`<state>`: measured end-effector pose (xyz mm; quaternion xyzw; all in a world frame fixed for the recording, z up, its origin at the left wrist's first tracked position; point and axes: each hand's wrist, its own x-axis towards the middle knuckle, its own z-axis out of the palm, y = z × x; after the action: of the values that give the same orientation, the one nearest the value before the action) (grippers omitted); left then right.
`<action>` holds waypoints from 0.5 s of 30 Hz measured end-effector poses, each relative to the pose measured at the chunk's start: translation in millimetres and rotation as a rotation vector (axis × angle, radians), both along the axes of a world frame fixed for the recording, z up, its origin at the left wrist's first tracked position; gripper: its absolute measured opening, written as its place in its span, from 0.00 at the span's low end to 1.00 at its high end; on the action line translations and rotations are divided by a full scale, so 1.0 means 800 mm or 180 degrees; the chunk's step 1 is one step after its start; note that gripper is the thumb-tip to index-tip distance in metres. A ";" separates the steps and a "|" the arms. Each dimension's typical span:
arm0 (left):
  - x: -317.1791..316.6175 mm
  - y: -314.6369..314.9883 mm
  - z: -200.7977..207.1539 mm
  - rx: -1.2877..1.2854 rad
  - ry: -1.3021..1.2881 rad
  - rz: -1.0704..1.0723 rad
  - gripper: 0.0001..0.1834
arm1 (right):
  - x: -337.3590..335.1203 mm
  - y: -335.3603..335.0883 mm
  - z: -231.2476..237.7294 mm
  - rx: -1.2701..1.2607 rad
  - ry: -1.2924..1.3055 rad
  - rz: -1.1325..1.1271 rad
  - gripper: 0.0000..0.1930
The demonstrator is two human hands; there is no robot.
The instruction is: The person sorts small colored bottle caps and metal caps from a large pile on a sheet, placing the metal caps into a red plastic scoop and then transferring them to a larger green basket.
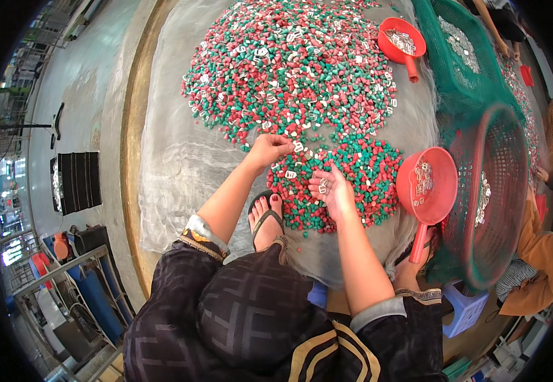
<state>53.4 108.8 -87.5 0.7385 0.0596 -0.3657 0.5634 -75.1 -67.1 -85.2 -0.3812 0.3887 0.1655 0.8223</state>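
A wide heap of small red and green cone-shaped chips (289,76) lies on a pale mesh sheet (174,184), with flat silver buckle-like pieces scattered among them. Over the near part of the heap, my left hand (269,151) pinches at a silver buckle (298,146) by its fingertips. My right hand (336,196) is turned partly palm up, its fingers curled around silver buckles (322,186). To the right of it, a red plastic scoop (435,195) holds several more buckles, its handle pointing toward me.
A second red scoop (398,46) with silver pieces lies at the far right of the heap. Beside it are a green basket (496,70) and a netted round basket (505,235). A blue stool (464,312) and other people are at right; a black crate (80,183) is at left.
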 end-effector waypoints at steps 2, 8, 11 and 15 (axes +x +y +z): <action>-0.014 -0.006 0.012 -0.0203 -0.0030 -0.0358 0.09 | 0.002 -0.002 0.002 0.0201 0.0000 -0.0004 0.32; -0.037 -0.018 0.024 -0.0409 -0.0256 -0.1235 0.08 | -0.002 -0.003 0.002 0.0519 -0.0132 -0.0210 0.34; -0.035 -0.017 0.027 -0.0375 0.0179 -0.0856 0.05 | -0.002 -0.004 0.006 0.0474 -0.0089 -0.0242 0.34; -0.027 0.003 0.017 -0.0190 0.0156 -0.0453 0.05 | -0.003 -0.008 0.004 0.0358 -0.0004 -0.0222 0.32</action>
<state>32.0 111.3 -74.3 0.7146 0.0098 -0.4244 0.5560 -77.4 -73.2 -81.6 -0.3206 0.3912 0.1580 0.8480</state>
